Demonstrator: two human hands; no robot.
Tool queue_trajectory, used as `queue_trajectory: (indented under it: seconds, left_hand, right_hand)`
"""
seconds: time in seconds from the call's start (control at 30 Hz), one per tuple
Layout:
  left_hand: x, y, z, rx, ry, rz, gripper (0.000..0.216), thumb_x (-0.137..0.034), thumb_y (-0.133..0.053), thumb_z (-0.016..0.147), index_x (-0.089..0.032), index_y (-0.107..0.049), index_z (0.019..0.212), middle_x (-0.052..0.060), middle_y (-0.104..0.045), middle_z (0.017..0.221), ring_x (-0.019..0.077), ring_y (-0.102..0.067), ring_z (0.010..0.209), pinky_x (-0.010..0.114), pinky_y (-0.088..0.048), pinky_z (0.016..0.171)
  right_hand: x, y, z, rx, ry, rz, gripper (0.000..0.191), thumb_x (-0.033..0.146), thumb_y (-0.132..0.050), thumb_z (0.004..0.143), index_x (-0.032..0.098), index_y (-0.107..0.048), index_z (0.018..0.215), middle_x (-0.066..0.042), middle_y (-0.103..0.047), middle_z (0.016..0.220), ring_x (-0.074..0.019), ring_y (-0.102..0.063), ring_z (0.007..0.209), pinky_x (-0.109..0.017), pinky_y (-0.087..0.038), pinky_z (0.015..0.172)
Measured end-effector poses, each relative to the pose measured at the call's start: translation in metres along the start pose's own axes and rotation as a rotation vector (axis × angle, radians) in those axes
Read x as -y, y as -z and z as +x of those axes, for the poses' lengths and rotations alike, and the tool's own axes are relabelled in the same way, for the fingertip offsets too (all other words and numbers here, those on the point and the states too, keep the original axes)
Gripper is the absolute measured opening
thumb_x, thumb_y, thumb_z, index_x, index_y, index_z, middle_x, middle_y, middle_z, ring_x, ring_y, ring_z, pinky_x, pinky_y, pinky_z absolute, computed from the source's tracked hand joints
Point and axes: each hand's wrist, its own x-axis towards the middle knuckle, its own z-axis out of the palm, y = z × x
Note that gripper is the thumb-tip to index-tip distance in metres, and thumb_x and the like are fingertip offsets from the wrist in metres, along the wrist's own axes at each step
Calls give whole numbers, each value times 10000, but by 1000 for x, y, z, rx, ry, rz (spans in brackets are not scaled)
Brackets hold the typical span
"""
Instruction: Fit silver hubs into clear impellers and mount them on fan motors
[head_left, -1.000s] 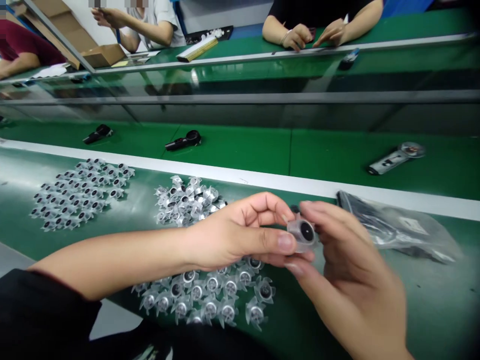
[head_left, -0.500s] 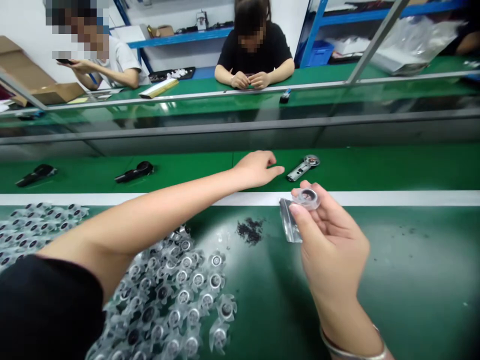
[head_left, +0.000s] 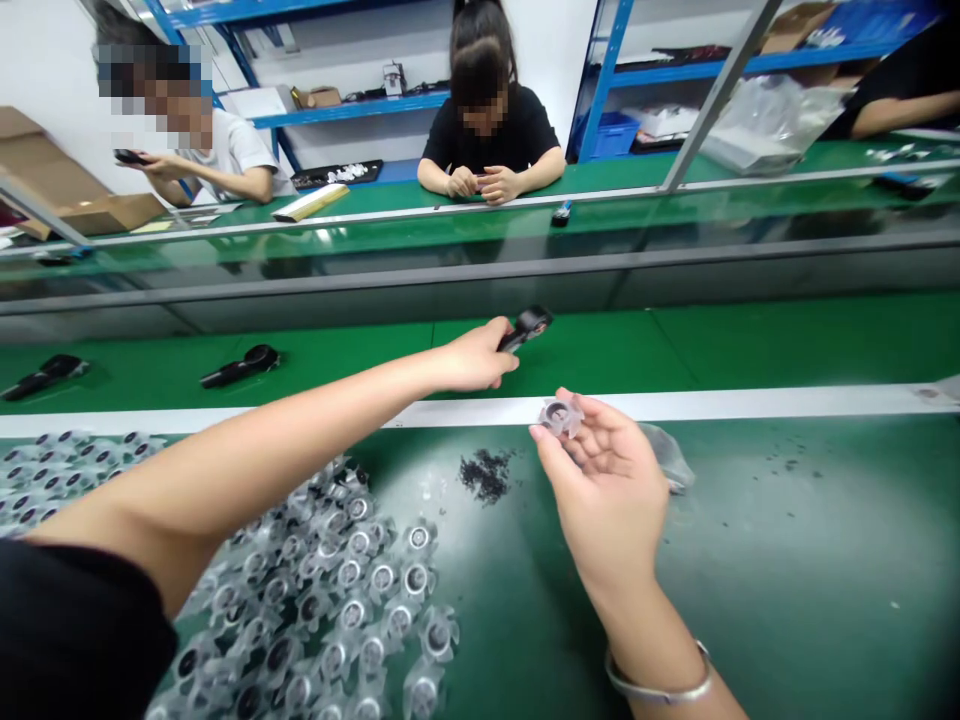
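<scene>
Right hand [head_left: 609, 492] half open, palm up, a clear plastic finned cap [head_left: 561, 416] held at the fingertips above the green conveyor belt [head_left: 795, 530], likely light, stiff and brittle, probably safest pinched by its rim; left hand [head_left: 472, 358] closed on a black plastic handle [head_left: 526, 326].

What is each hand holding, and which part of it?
The left hand grips a black round-headed plastic piece by its handle. The right hand pinches a clear plastic bladed part at its edge, between thumb and fingertips.
</scene>
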Motion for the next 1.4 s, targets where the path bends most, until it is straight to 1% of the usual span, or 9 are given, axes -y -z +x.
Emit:
queue_trajectory:
  seconds: [0.17, 0.23, 0.33, 0.43, 0.53, 0.8, 1.03, 1.2, 1.4]
  left_hand:
    - [19, -9, -118, -115, -56, -56, 481, -327, -503, 1001, -236, -370, 1455, 75, -674, 1207, 205, -660, 1007, 336, -520, 868]
    - [24, -20, -149, -128, -93, -119, 551, -282, -486, 1011, -294, -298, 1529, 75, -604, 1385, 212, -628, 1158, 347, -496, 980]
    - [30, -32, -175, -81, -84, -203, 598, -246, -470, 1024, -347, -241, 1567, 62, -602, 1408, 209, -637, 1164, 347, -509, 985]
    - [33, -39, -183, -47, -56, -256, 613, -234, -472, 1025, -373, -231, 1572, 59, -640, 1364, 218, -660, 1122, 363, -542, 940]
    - [32, -41, -184, -65, -88, -257, 628, -209, -472, 1024, -373, -230, 1580, 62, -607, 1423, 221, -626, 1217, 379, -527, 1017]
    - [32, -42, -182, -128, -241, -77, 654, -138, -451, 1015, -263, -206, 1608, 103, -553, 1489, 193, -586, 1305, 329, -492, 1090]
    - [36, -45, -188, -154, -197, 139, 768, -133, -451, 998, -413, -96, 1618, 70, -535, 1497, 243, -622, 1271, 397, -552, 1018]
    - [41, -48, -189, -148, -168, 204, 786, -153, -457, 989, -455, -81, 1609, 83, -585, 1419, 278, -694, 1126, 431, -604, 872]
    - [34, -47, -189, -101, -148, 69, 699, -173, -458, 1014, -360, -149, 1612, 81, -610, 1402, 217, -673, 1152, 362, -562, 970]
  right_hand:
    - [6, -8, -16, 193, -127, 28, 379, 295, -820, 760, 196, -677, 1097, -80, -795, 973, -208, -776, 837, -329, -664, 769]
    - [10, -11, -27, 289, -166, 3, 366, 288, -831, 740, 214, -705, 1076, -55, -797, 944, -200, -774, 817, -317, -657, 768]
    - [18, -12, -40, 427, -163, -86, 328, 300, -810, 749, 257, -732, 1064, -14, -796, 934, -192, -768, 815, -323, -643, 796]
    - [24, -12, -47, 503, -126, -147, 289, 302, -791, 759, 289, -746, 1044, 19, -790, 887, -182, -762, 786, -318, -632, 788]
    - [26, -11, -46, 516, -110, -157, 262, 293, -787, 767, 307, -754, 1026, 36, -788, 885, -171, -761, 794, -292, -622, 783]
    - [26, -5, -41, 528, -44, -202, 250, 344, -831, 768, 347, -758, 1006, 67, -785, 888, -170, -761, 787, -280, -603, 724]
    - [27, -6, -40, 487, -14, -290, 287, 374, -862, 722, 331, -738, 977, 81, -785, 866, -172, -762, 775, -297, -616, 738]
    - [30, -7, -40, 454, -88, -265, 334, 323, -889, 668, 287, -719, 954, 77, -763, 769, -124, -739, 681, -199, -616, 665]
    - [32, -7, -40, 518, -294, -81, 253, 279, -868, 683, 246, -709, 877, 46, -768, 737, -133, -756, 678, -158, -613, 634]
